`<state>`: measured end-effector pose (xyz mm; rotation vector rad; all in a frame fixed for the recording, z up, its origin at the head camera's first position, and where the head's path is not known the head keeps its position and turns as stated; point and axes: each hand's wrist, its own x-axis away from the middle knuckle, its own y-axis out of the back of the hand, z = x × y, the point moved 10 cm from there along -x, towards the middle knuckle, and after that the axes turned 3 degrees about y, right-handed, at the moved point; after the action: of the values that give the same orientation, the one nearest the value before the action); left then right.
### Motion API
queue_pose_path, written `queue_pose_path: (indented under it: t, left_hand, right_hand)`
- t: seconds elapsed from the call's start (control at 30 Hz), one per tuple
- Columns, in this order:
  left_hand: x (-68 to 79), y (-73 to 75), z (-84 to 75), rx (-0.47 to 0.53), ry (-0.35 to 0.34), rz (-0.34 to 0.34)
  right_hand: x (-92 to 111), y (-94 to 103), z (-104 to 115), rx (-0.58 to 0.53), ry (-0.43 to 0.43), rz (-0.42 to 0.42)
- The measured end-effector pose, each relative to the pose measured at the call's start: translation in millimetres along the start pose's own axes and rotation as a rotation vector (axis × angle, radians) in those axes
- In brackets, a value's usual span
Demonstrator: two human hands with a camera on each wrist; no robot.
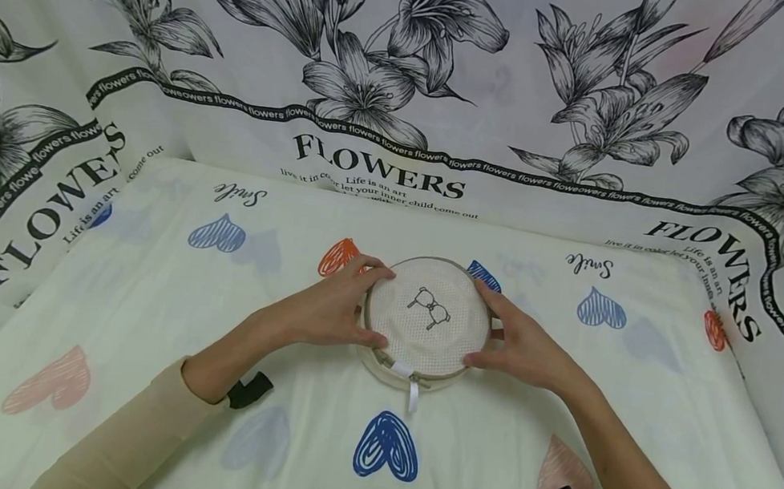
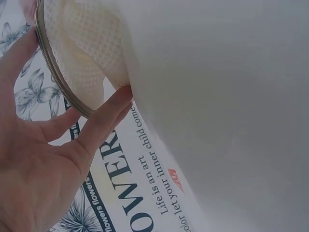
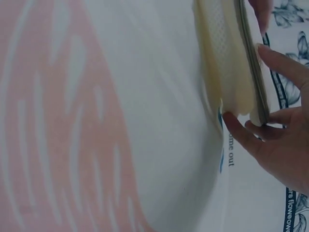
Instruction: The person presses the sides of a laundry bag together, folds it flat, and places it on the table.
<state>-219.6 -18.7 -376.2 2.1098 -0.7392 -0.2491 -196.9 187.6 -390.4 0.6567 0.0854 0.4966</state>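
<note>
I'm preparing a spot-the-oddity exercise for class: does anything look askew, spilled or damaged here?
Nothing looks spilled or damaged. One mild oddity: on the pale cloth under the round mesh bag, the "Smile" lettering appears upside down, while the "FLOWERS" lettering beyond reads upright.

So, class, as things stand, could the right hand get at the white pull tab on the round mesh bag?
Probably yes: nothing covers the white pull tab at the near edge of the round mesh bag, though the right hand, holding the bag's side, would likely need to loosen its grip.
</note>
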Motion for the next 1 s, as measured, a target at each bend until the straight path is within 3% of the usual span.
queue_pose_path:
  t: [0.43,0.73,1.0]
  left_hand:
    - [1.7,-5.4,1.4,-0.034,-0.004,0.018]
    - [2.5,-8.0,-1.0,-0.060,-0.016,0.024]
    - [2.8,-13.9,1.6,-0.074,-0.003,0.053]
  right_hand:
    - [-3,-6.9,-6,0.070,-0.061,0.042]
    - [-8,-12.8,3,0.164,0.029,0.019]
    - [-14,-21.3,2,0.233,0.044,0.049]
